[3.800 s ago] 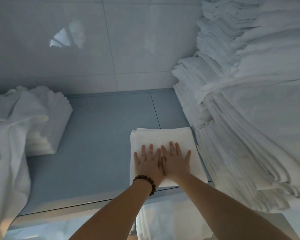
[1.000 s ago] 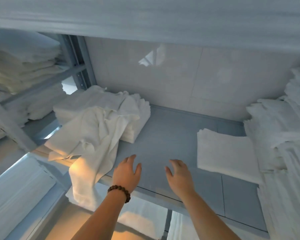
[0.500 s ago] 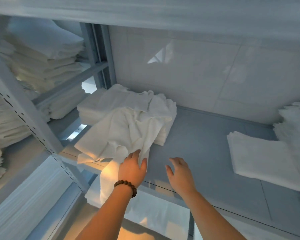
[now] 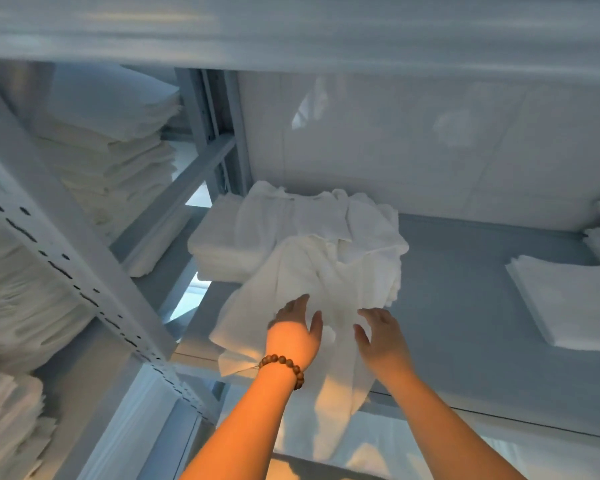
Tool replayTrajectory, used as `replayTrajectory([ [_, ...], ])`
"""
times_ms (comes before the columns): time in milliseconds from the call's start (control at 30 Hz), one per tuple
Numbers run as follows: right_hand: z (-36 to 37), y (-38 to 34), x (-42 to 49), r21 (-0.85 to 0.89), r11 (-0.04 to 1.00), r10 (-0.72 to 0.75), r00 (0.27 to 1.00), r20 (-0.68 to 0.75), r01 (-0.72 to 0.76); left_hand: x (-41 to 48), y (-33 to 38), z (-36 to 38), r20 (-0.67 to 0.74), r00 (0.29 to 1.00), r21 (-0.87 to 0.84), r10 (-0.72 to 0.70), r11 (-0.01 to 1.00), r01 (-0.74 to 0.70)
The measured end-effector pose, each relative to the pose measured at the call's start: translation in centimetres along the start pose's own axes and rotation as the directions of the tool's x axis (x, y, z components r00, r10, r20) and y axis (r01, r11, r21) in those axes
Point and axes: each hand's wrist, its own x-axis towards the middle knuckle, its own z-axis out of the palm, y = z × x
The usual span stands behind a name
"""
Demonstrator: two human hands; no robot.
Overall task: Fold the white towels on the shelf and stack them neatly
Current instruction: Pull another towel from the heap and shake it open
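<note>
Both arms reach forward. The left hand [image 4: 295, 334], with a bead bracelet [image 4: 284, 365] at its wrist, and the right hand [image 4: 381, 337] are over the loose towel [image 4: 326, 278], fingers spread and gripping nothing; whether they touch the cloth I cannot tell. That one towel lies rumpled across one folded pile [image 4: 219, 244] behind it, and its lower end hangs over the shelf [image 4: 465, 271] front edge. Bare shelf lies to its right, up to one flat folded towel [image 4: 568, 306].

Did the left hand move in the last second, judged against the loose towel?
Yes. The left hand moved left and forward: a second ago it hovered over the bare shelf beside the loose towel; now it is over that towel.
</note>
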Motion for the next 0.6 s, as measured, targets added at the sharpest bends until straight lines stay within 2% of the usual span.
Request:
replayTrajectory([
  [200,-0.3,-0.5,2.4,-0.04,0.999,0.0,0.998,-0.066,-0.002,3.7,-0.4,0.3,0.079,0.997,0.032,0.021,0.999,-0.024],
  [333,-0.7,-0.3,4.2,-0.027,0.999,0.017,0.977,-0.212,-0.023,5.5,0.1,0.6,0.057,0.993,0.006,0.1,0.995,-0.1],
  [400,-1.0,-0.3,5.2,0.058,0.995,0.094,0.951,-0.293,-0.081,6.5,0.9,0.8,0.051,0.986,0.006,0.161,0.987,-0.162],
  [467,-1.4,-0.2,6.2,0.203,0.961,0.246,0.915,-0.32,-0.187,7.8,2.0,1.2,0.051,0.974,0.036,0.219,0.975,-0.221],
  [533,-1.6,-0.1,7.5,0.32,0.903,0.379,0.883,-0.275,-0.288,8.9,3.2,1.8,0.079,0.962,0.086,0.26,0.96,-0.266],
  [600,-1.5,0.2,8.7,0.39,0.854,0.435,0.883,-0.176,-0.343,10.0,4.0,2.6,0.151,0.947,0.146,0.285,0.941,-0.306],
])
